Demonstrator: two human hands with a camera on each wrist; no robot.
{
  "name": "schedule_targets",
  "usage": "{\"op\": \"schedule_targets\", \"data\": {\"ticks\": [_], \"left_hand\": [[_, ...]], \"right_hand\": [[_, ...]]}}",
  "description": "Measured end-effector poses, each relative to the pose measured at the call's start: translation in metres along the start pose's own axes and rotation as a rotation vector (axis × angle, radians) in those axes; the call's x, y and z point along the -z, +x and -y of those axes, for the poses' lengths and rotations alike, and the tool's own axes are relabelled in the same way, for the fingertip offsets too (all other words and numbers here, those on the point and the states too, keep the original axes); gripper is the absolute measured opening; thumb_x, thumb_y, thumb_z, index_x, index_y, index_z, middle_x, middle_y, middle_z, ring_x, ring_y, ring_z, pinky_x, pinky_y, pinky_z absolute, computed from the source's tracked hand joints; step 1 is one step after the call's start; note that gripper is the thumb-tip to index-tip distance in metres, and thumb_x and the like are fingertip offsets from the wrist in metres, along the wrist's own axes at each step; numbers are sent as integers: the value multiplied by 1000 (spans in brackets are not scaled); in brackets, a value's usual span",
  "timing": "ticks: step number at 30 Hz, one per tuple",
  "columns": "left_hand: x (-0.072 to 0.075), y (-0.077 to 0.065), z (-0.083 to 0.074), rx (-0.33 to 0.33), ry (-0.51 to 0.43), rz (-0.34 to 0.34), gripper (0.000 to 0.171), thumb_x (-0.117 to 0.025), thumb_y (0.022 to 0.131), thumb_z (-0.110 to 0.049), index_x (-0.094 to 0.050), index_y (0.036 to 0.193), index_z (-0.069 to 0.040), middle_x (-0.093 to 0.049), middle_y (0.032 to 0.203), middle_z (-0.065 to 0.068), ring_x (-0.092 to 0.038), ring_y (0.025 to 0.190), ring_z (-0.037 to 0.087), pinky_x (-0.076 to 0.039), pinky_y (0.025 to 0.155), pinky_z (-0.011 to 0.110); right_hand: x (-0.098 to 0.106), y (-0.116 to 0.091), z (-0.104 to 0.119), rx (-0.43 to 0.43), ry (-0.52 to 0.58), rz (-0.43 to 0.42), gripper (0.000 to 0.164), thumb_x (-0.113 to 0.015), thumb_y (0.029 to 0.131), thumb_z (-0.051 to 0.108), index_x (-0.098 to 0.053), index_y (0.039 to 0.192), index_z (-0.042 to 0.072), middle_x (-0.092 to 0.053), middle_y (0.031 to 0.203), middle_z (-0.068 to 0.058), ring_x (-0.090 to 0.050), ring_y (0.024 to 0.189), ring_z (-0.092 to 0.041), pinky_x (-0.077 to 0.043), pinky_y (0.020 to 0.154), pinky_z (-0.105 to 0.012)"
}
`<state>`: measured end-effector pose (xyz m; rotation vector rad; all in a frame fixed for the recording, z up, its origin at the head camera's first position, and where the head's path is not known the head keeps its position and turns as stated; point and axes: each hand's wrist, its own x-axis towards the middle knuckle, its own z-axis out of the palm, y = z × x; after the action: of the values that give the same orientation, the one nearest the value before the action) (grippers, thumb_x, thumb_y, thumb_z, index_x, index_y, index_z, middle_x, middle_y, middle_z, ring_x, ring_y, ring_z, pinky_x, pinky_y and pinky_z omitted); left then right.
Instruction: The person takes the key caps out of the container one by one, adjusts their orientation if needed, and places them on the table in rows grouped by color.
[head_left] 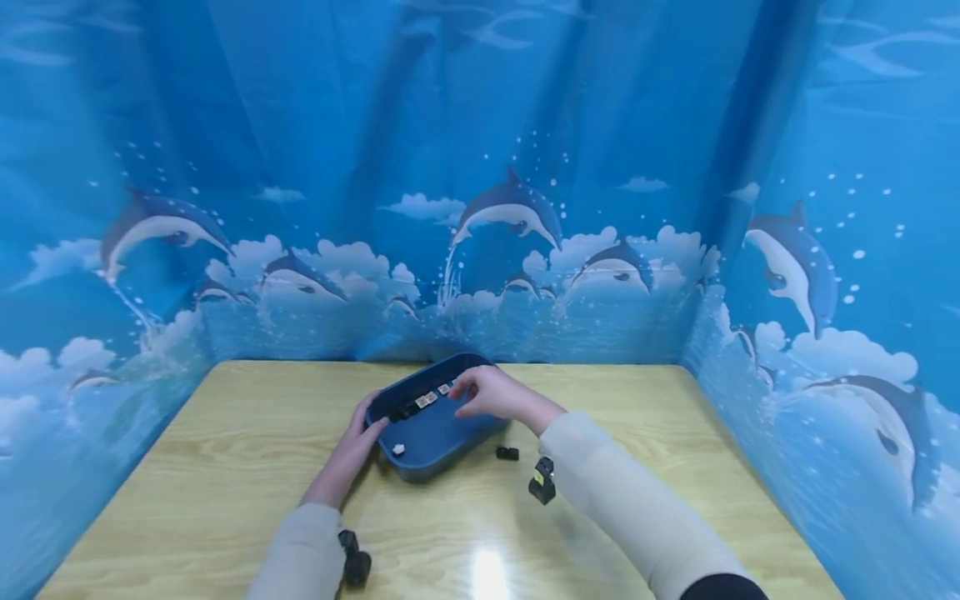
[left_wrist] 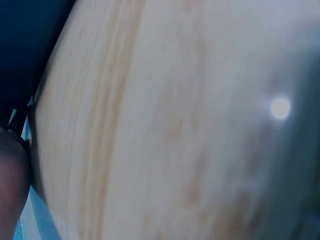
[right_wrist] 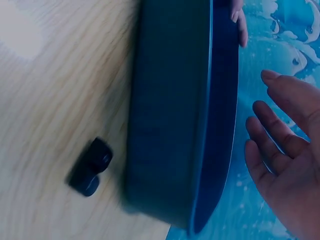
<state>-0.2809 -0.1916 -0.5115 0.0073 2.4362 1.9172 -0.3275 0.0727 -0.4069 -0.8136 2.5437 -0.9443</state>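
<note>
A dark blue tray (head_left: pixel 450 433) sits at the middle of the table, turned at a slant. My left hand (head_left: pixel 360 433) grips its left end, thumb over the rim. Above the right part of the tray hovers my right hand (head_left: pixel 489 393), its fingers loosely bent with nothing between them; the right wrist view shows its bare palm. Along the tray's far wall lie small white blocks (head_left: pixel 426 400) with markings and some black pieces (head_left: pixel 405 411). One small white piece (head_left: pixel 398 449) lies near the front left corner. The left wrist view catches only the tray's dark side and part of the hand.
On the wooden table (head_left: pixel 600 517), just in front of the tray, is a small black two-part piece (head_left: pixel 507 453). A blue dolphin-print curtain (head_left: pixel 450 167) closes off the back and both sides. Light glares on the table's near part.
</note>
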Motion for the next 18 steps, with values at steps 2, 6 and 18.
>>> {"op": "schedule_targets", "data": {"ticks": [2, 6, 18], "left_hand": [[-3, 0, 3, 0, 10, -4, 59, -49, 102, -19, -22, 154, -11, -16, 158, 23, -10, 144, 43, -9, 114, 58], [-8, -1, 5, 13, 1, -8, 59, -50, 101, -21, -24, 154, -14, -17, 159, 21, -11, 144, 42, -9, 115, 58], [-2, -2, 2, -6, -10, -30, 59, -51, 101, -21, -25, 153, -14, -20, 158, 21, -15, 143, 43, -10, 115, 57]], "right_hand": [[-2, 4, 3, 11, -23, 17, 23, -77, 85, 16, -72, 107, 16, -66, 109, 1, -60, 88, -13, -52, 72, -27], [-8, 14, 6, 37, -56, 63, 24, -76, 85, 11, -72, 109, 13, -68, 111, -6, -61, 91, -16, -52, 73, -25], [-31, 61, 22, 69, -177, 181, 29, -73, 86, 5, -71, 115, 8, -69, 109, -2, -63, 101, -18, -51, 77, -22]]}}
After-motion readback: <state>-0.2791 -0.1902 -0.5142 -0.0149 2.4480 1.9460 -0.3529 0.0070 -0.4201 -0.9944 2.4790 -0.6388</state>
